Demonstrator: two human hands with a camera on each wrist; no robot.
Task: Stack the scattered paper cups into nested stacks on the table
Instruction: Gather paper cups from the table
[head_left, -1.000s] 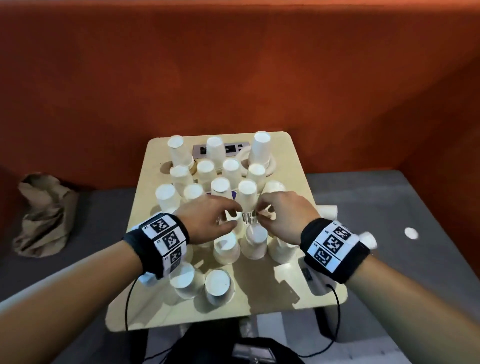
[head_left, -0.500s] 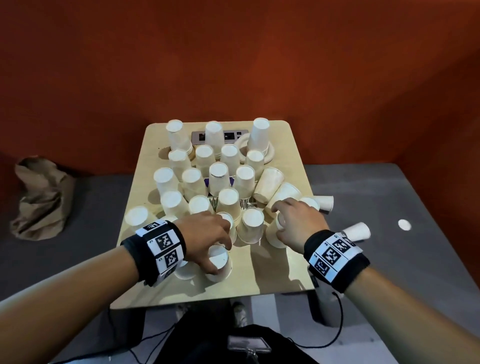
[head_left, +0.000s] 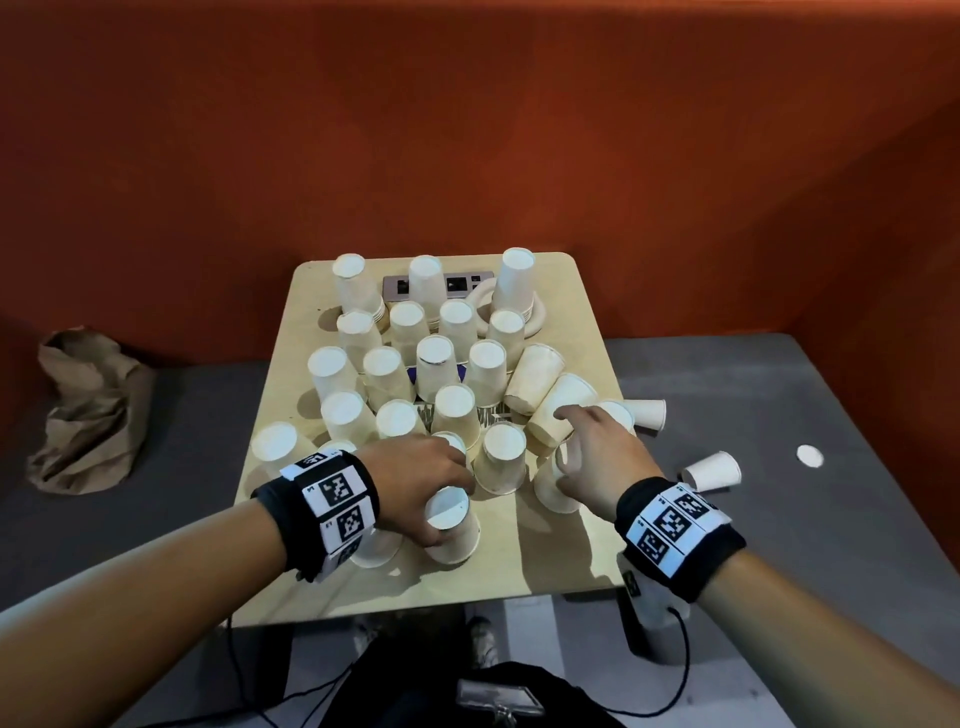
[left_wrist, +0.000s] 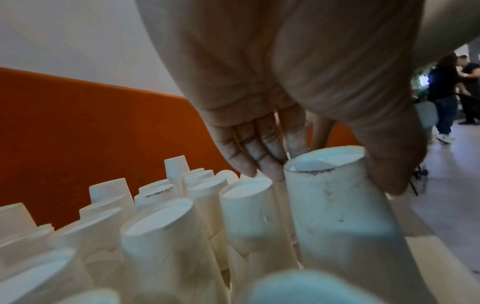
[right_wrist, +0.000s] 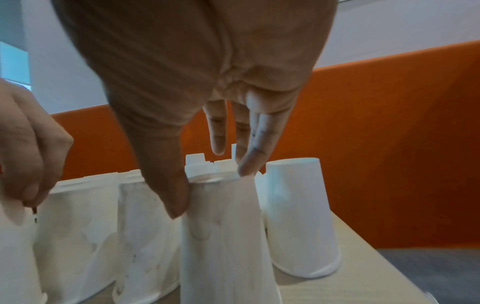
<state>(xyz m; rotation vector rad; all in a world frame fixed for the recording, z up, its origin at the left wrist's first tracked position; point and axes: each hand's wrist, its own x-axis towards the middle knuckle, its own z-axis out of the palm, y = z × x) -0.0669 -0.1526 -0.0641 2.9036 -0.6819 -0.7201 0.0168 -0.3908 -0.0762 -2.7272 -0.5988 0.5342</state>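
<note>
Amid crowded upturned cups (head_left: 453, 410), both hands (head_left: 415, 483) (head_left: 597, 457) pinch separate cups.

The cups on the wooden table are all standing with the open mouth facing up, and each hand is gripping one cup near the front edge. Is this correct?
Not quite: the cups stand upside down, closed bottoms up, as the head view shows. The left hand and right hand each grip one near the table's front edge.

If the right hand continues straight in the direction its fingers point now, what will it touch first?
Most likely the tilted cup just beyond the cup that the right hand pinches: in the head view its index finger already reaches that cup's side. Depth is unclear, so contact is uncertain.
</note>
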